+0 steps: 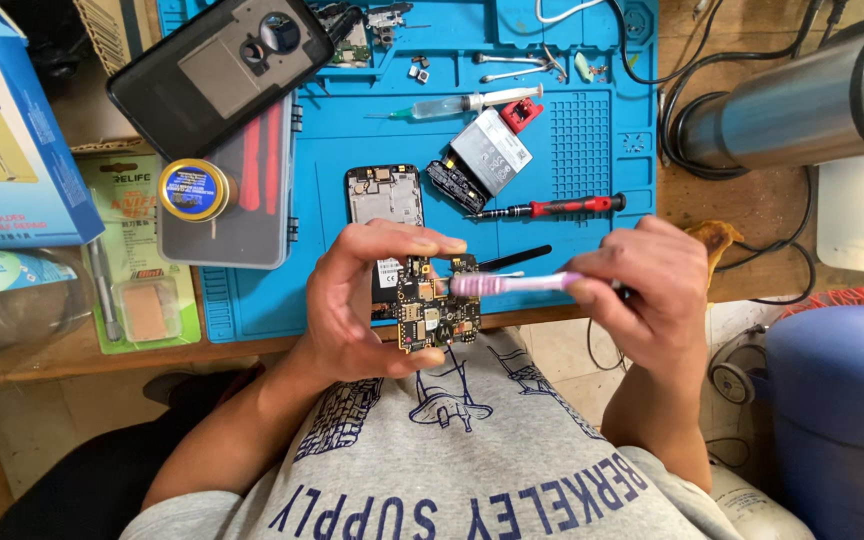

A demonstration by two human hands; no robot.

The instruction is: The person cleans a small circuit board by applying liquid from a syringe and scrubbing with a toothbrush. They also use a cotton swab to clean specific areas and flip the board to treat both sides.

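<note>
- The blue mat (552,215) covers the bench and serves as the landmark; both hands work just off its near edge, above the person's lap.
- The left hand (357,300) is curled narrowly around a circuit board (430,310), thumb on the near edge and fingertips over the far edge, so the face with its parts stays open to view.
- The right hand (647,290), off the mat's near right corner, is closed around a pink brush handle (512,284), held level, with its tip reaching the board's upper part.
- The board looks light, thin and stiff. It is likely fragile, given the small soldered parts, so the bare edges are the safest place to hold it, as the left hand does.
- The brush handle seems light and rigid, and a pinch near its rear end gives fine control.
- Further up the mat lie a phone frame (384,196), a red screwdriver (552,207) and a syringe (467,102), all well apart from the hands.
</note>
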